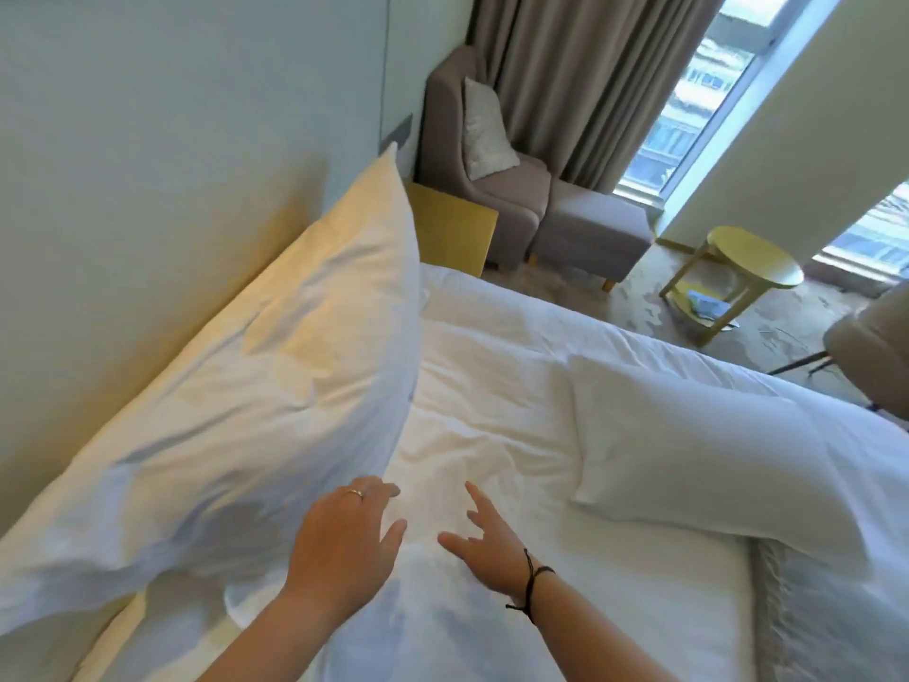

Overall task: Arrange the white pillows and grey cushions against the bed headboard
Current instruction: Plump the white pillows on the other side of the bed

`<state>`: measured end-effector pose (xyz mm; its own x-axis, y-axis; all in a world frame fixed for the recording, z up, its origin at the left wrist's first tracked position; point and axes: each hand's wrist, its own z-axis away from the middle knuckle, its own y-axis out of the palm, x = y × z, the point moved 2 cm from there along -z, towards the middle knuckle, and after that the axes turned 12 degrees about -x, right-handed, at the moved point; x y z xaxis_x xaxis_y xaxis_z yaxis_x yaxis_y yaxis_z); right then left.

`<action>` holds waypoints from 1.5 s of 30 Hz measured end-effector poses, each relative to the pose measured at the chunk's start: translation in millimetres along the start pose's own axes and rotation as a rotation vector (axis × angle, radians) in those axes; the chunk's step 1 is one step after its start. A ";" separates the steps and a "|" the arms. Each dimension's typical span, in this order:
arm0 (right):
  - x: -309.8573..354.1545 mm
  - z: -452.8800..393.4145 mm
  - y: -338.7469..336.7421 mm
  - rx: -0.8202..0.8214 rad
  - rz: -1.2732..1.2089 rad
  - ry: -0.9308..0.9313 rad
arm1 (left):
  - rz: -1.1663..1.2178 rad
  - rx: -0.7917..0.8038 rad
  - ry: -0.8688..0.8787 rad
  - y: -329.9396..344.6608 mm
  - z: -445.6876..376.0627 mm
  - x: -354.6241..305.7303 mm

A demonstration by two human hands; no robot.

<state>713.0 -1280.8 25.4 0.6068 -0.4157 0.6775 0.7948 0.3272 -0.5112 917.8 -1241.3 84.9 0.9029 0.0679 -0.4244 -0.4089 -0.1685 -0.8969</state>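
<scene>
Two hands hover spread and empty at lower centre: left hand (344,539) just beside the pillow (236,386) leaning on the headboard (123,214), right hand (484,548) over bare sheet (492,411). Another pillow (713,450) lies flat at right; gripping both its near corners should lift it cleanly, with open sheet between.

No writing, label, brand or number can be read anywhere in this view. The white pillow (236,386) against the wall is plain, as is the bed sheet (482,435). The small blue item (701,300) under the round yellow side table (757,260) may carry print, but it is too small to tell.
</scene>
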 end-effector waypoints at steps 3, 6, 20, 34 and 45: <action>-79.6 4.1 -53.5 -0.133 -0.095 0.175 | 0.094 0.171 -0.034 52.9 6.0 -49.0; -151.3 0.2 -93.8 -0.225 -0.214 0.310 | 0.097 0.287 0.006 99.2 2.6 -103.0; -288.2 -204.1 -183.7 -0.460 -1.169 0.557 | 0.160 0.314 -0.082 252.0 -5.8 -179.0; -282.7 -216.6 -216.5 -0.629 -1.670 0.573 | 0.140 0.341 -0.134 276.4 27.1 -212.0; -290.7 11.9 -262.5 -1.008 -1.138 0.475 | 0.125 0.440 0.525 245.4 56.7 -365.7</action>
<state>327.9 -1235.8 -31.1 -0.4871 -0.3189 0.8130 0.3794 -0.9158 -0.1319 479.8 -1251.8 13.0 0.7446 -0.4292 -0.5112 -0.4297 0.2779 -0.8592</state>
